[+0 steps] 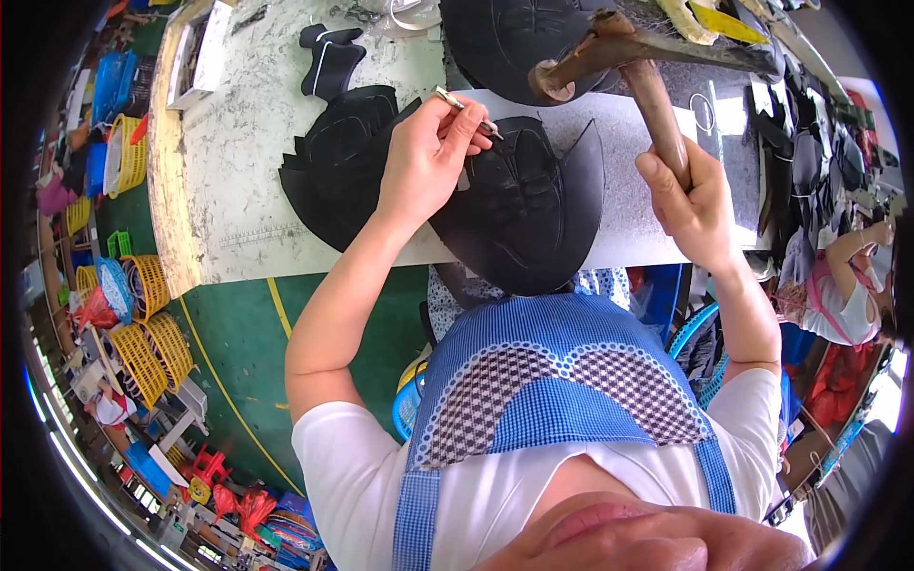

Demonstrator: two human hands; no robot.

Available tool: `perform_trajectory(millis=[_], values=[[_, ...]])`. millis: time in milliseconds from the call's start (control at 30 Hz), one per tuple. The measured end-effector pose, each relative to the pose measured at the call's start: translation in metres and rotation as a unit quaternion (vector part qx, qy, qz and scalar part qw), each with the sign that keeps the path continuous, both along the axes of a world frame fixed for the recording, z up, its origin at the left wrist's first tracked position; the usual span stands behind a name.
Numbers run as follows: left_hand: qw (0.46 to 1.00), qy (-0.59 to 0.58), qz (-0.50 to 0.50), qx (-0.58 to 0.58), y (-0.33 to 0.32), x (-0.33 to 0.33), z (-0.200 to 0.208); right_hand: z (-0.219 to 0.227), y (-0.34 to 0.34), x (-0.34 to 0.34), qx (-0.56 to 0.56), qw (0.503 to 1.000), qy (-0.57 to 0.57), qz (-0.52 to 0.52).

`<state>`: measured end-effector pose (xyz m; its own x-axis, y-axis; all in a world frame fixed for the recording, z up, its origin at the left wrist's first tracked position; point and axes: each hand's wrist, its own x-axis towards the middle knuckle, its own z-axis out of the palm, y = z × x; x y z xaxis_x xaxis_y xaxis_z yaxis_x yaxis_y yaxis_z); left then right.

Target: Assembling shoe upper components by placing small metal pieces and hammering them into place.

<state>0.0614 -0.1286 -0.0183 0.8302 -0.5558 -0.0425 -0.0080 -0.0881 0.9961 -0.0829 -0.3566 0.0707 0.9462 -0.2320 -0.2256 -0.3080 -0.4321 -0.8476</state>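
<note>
My left hand [428, 157] is closed in a pinch around a slim pen-like metal tool [453, 99]. The tool slants down to the right, with its narrow end at the face of a curved black sheet piece [519, 200]. Stitch-like lines and creases mark the middle of this piece, which overhangs the table's near edge. My right hand [693, 195] grips the wooden handle of a hammer [657, 114]. Its worn, dark head is raised above the table, to the right of the metal tool. A similar black piece [333, 171] lies partly behind my left hand.
The worn white table [243, 214] carries another black piece [509, 48] at the back and a tied black bundle [332, 59]. A white box [200, 57] sits at the left edge. Yellow baskets [152, 357] stand on the left. Another person [847, 285] is at the right.
</note>
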Motion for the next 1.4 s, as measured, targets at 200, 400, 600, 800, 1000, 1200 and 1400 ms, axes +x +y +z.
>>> perform_trajectory(millis=[200,400,600,800,1000,1200,1400], values=[[1.0,-0.009,0.006,0.028,-0.003,-0.001,0.0,-0.007,-0.002,-0.005,-0.034,0.999,0.009,0.015],[0.999,-0.011,0.0,0.037,-0.003,-0.002,-0.002,-0.006,-0.002,-0.005,-0.047,0.999,0.007,0.023],[0.997,-0.024,0.0,0.076,-0.005,-0.003,0.002,-0.006,-0.003,-0.006,-0.065,0.997,0.018,0.02],[0.995,-0.067,-0.011,0.08,-0.004,-0.003,0.003,-0.005,-0.004,-0.007,-0.078,0.996,0.016,0.025],[0.917,-0.364,-0.008,0.163,-0.01,-0.008,0.004,0.013,0.002,-0.006,0.029,0.987,-0.158,0.019],[0.829,-0.523,-0.011,0.197,-0.014,-0.01,0.009,0.008,0.016,0.012,-0.113,0.987,-0.041,0.109],[0.958,-0.231,0.086,0.146,0.032,-0.019,0.01,-0.015,0.006,0.024,-0.115,0.991,-0.055,0.024]])
